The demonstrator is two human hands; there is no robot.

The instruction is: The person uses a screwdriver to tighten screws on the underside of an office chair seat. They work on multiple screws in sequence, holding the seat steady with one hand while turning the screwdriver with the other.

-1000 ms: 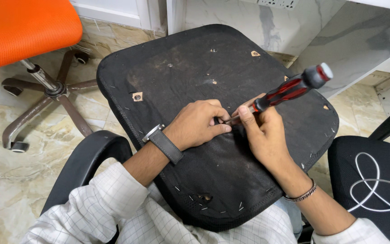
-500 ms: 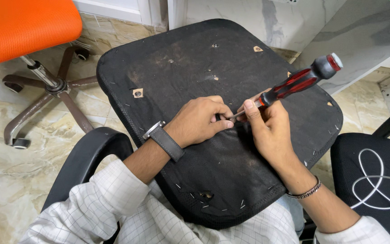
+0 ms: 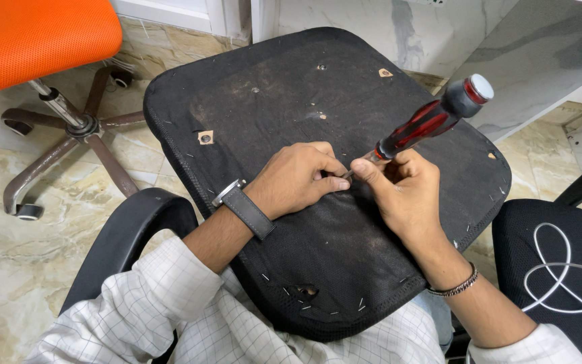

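Since the earlier frames the screwdriver (image 3: 432,120) has tipped steeper, its grey cap lifting up and to the right, while both hands stay at the same spot near the middle of the seat pan. Seen from the head camera, the upturned black chair seat (image 3: 264,101) rests across the person's lap, its fabric-covered underside facing up, with a row of staples along the near edge and a few bare holes in the cloth. His or her right hand (image 3: 405,192) is clenched low on the tool, fingers wrapped round the shaft just under the red-and-black handle, so the tip meets the fabric just beside the left fingertips. That left hand (image 3: 298,178), with a dark strapped watch (image 3: 240,205) on the wrist, lies curled on the cloth and seems to pinch something small at the tip; what it holds is hidden. Judging by this, the step in hand is prying at a fastener in the seat underside. A next move would call for steady leverage with the tip kept seated, and for the left fingers to stay clear of a slip. An orange chair (image 3: 35,34) stands at the upper left, and a black seat with a white cable (image 3: 560,263) lies at the right.
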